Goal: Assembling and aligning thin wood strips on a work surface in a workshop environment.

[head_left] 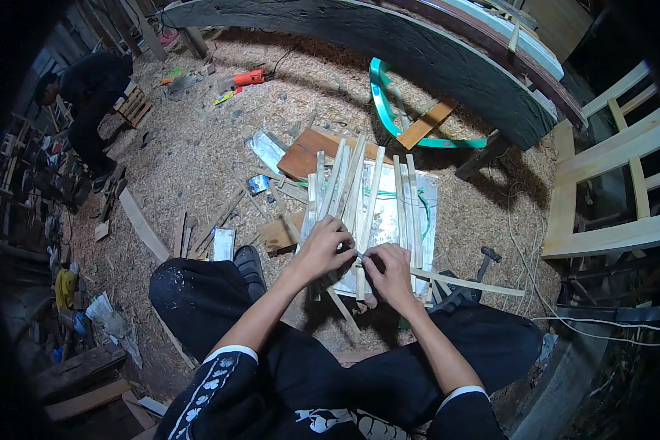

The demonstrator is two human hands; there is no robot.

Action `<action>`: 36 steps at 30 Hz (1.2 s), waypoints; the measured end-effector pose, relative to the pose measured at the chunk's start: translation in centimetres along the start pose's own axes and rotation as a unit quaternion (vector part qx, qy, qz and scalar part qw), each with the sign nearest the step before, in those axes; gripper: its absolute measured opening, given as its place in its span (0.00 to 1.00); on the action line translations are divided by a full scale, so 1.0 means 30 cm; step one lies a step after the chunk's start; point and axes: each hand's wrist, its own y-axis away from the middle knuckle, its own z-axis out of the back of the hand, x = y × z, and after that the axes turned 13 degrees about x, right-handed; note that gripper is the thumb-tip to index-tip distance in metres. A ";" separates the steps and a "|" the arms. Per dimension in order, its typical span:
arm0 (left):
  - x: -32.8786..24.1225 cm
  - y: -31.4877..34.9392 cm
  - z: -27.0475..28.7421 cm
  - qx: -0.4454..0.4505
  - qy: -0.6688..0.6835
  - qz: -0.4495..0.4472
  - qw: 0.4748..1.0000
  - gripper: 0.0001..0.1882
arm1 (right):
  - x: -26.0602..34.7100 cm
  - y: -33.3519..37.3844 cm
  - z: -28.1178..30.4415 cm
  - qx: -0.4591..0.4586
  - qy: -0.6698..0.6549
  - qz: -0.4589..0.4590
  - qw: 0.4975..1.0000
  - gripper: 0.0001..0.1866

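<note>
My left hand (323, 251) and my right hand (390, 270) meet over a row of thin wooden slats, both closed, with fingertips pinched together. Something small sits between the fingertips at a slat's near end; it is too small to make out. The pale slats (374, 192) lie side by side, pointing away from me, across a whitish board (429, 220). A green cord (422, 205) runs among them. One slat (473, 283) sticks out crosswise to the right of my right hand.
A hammer (484, 262) lies to the right. Brown boards (305, 152), a blue can (257, 184) and offcuts lie left of the slats. Farther off are an orange power tool (249, 78), a teal curved strip (380, 95) and a bending person (88, 88). A wooden frame (616, 235) stands right.
</note>
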 end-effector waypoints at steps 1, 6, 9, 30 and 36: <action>0.001 0.002 0.003 0.000 0.009 0.005 1.000 0.10 | 0.005 0.000 -0.003 0.001 0.004 0.000 1.000 0.07; 0.000 -0.012 0.009 0.041 0.071 0.026 0.996 0.10 | -0.010 -0.005 -0.034 -0.022 -0.015 -0.001 1.000 0.06; 0.004 -0.023 -0.005 0.040 0.103 0.037 0.993 0.09 | -0.008 -0.008 -0.040 -0.047 -0.025 0.011 0.999 0.06; -0.016 0.011 -0.099 -0.070 0.139 0.121 0.980 0.08 | 0.001 -0.033 -0.080 -0.086 -0.203 -0.124 0.967 0.06; -0.068 0.013 -0.097 -0.089 0.152 0.162 0.971 0.09 | -0.012 -0.034 -0.089 -0.068 -0.198 -0.136 0.968 0.10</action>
